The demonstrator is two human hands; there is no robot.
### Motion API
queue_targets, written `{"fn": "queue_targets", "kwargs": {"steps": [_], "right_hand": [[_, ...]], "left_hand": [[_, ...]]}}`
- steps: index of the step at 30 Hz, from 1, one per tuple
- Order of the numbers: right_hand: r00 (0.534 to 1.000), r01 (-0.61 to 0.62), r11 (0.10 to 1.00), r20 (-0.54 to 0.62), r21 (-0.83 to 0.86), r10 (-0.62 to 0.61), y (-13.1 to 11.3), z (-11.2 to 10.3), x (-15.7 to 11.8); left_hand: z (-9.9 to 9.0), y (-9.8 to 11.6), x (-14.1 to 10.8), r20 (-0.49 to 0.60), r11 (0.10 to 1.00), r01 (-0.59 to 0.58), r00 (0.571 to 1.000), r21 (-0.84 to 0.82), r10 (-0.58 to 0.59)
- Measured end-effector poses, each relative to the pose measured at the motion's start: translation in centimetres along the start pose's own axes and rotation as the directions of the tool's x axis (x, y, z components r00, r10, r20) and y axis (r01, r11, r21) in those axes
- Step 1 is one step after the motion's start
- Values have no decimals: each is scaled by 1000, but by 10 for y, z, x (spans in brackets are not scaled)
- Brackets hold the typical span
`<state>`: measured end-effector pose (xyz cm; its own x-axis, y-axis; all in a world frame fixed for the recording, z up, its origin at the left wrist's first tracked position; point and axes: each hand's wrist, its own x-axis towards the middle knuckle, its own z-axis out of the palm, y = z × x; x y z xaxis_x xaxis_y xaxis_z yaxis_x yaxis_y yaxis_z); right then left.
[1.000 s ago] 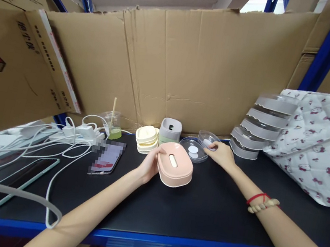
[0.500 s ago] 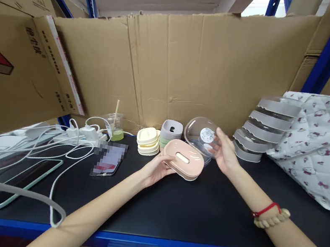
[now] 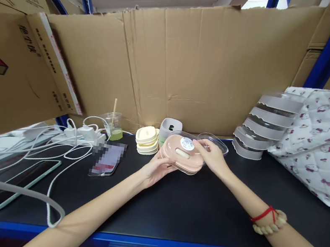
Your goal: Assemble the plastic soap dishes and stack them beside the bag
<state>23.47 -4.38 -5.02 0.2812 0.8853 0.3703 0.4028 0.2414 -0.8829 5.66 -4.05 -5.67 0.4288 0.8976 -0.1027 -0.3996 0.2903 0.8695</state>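
My left hand (image 3: 157, 169) is closed around the left end of a pink oval box (image 3: 174, 158), holding it above the black tabletop. Over the box's top lies a clear plastic lid (image 3: 196, 150) with a round white label (image 3: 187, 144). My right hand (image 3: 211, 154) pinches the lid at its right side. Whether the lid is seated all round cannot be made out. Behind my right hand rests another clear lid (image 3: 219, 143). Just behind the box stand a grey-and-green stack of square containers (image 3: 171, 126) and a stack of cream square lids (image 3: 146, 139).
At right, several grey containers with clear lids (image 3: 256, 124) form a leaning stack beside a patterned quilted cloth (image 3: 323, 147). Tangled white cables (image 3: 68, 145), a phone (image 3: 109, 160), a second phone (image 3: 16, 184) and a cup with a straw (image 3: 116, 127) occupy the left. Cardboard (image 3: 210, 63) walls the back.
My right hand has moved left with the clear lid, bringing it from behind the pink box onto its top. My left hand still holds the box, which is slightly higher in view.
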Motion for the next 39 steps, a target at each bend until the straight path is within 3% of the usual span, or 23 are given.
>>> {"fn": "queue_targets", "kwargs": {"steps": [5,11,14,17,20,31,35,37,39], "right_hand": [[999,-7,999,40,53,5,2,8,-7],[996,-13,997,93,73,6,-3,8,-10],[981,-133,984,156,120,113,-10,6,-10],[936,-293,938,254,183,243,-16,3,-11],[913,-356,898,301,259,275,-19,2,-12],[905,-373,865,339,336,258,-26,0,-15],[866,-403,873,424,277,265,-28,-4,-15],[851,-381,896,464,227,244,-28,-6,-14],[865,-314,928,462,202,193,-27,-9,-10]], "left_hand": [[-2,0,0,34,999,24,999,-34,-23],[0,2,1,-106,997,22,994,-70,-29],[2,5,0,-126,998,-5,992,-66,-3],[3,9,-1,-106,998,-41,994,-51,35],[1,11,-1,-97,998,-61,993,-9,60],[-3,14,1,-159,982,-78,982,170,105],[-2,12,0,-174,983,-99,977,152,126],[-2,11,0,-147,985,-104,981,136,124],[-3,10,1,-79,986,-117,989,123,127]]}}
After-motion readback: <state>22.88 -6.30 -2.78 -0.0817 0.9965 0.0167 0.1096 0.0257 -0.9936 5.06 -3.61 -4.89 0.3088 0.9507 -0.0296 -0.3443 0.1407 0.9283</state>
